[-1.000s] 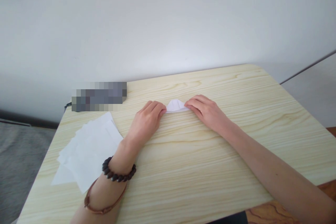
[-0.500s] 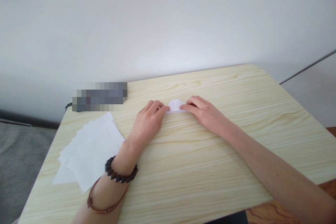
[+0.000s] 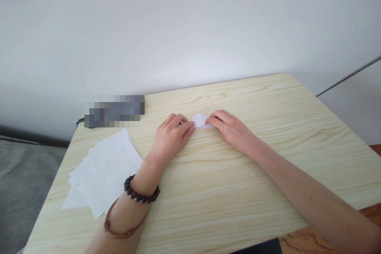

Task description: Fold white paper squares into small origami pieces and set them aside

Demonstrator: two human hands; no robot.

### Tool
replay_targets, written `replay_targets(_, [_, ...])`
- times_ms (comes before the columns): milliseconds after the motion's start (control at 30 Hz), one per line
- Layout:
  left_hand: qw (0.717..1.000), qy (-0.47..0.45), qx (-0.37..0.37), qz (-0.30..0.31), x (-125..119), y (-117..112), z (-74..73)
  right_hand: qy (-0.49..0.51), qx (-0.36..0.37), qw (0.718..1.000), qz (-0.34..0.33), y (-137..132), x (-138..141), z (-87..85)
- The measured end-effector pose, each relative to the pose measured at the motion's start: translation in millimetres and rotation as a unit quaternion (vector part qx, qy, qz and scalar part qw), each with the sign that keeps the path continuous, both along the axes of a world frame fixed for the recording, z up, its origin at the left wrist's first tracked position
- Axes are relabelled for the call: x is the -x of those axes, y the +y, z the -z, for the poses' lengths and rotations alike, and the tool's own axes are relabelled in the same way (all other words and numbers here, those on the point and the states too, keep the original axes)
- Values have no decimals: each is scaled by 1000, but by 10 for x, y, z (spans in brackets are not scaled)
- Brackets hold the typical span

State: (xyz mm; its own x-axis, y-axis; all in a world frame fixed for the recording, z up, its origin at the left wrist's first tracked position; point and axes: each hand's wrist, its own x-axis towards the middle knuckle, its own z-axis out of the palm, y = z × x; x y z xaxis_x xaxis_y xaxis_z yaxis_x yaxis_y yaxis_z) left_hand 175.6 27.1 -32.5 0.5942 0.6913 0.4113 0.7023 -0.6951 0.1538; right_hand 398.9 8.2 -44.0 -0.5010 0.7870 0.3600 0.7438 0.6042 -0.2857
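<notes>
A small folded white paper piece point(image 3: 200, 120) lies on the light wood table point(image 3: 226, 190), near its far middle. My left hand point(image 3: 171, 137) rests palm down at the paper's left end, fingers curled with the tips pressing on it. My right hand point(image 3: 230, 128) lies at the paper's right end, fingertips pressed together onto that end. Most of the paper is hidden under both sets of fingers. A dark bead bracelet point(image 3: 141, 194) and a brown cord sit on my left wrist.
A loose stack of white paper sheets point(image 3: 102, 172) lies on the table's left side. A blurred dark object point(image 3: 114, 111) sits at the far left edge. A plain wall stands behind the table; floor shows at left.
Both hands have slid closer together along the folded paper, so less of it shows between the fingertips. The view has shifted slightly.
</notes>
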Motion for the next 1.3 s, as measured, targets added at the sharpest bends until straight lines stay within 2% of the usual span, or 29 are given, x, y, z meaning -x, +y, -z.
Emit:
replay_targets(267, [1000, 7, 24, -1, -26, 8, -8, 5, 6, 999, 36, 16, 34, -3])
replay_targets(500, [999, 2, 36, 3, 16, 30, 10, 30, 13, 999, -22, 26, -21, -31])
replay_targets(733, [998, -29, 57, 26, 55, 55, 25, 91, 32, 995, -11, 26, 1, -22])
replay_targets(900, [996, -39, 70, 30, 55, 51, 16, 72, 25, 997, -25, 0, -20, -38])
replay_targets(1133, [992, -60, 106, 25, 77, 69, 4, 92, 85, 992, 14, 40, -22, -61])
replay_targets(1300, [990, -73, 118, 21, 91, 83, 13, 92, 90, 991, 25, 33, -25, -92])
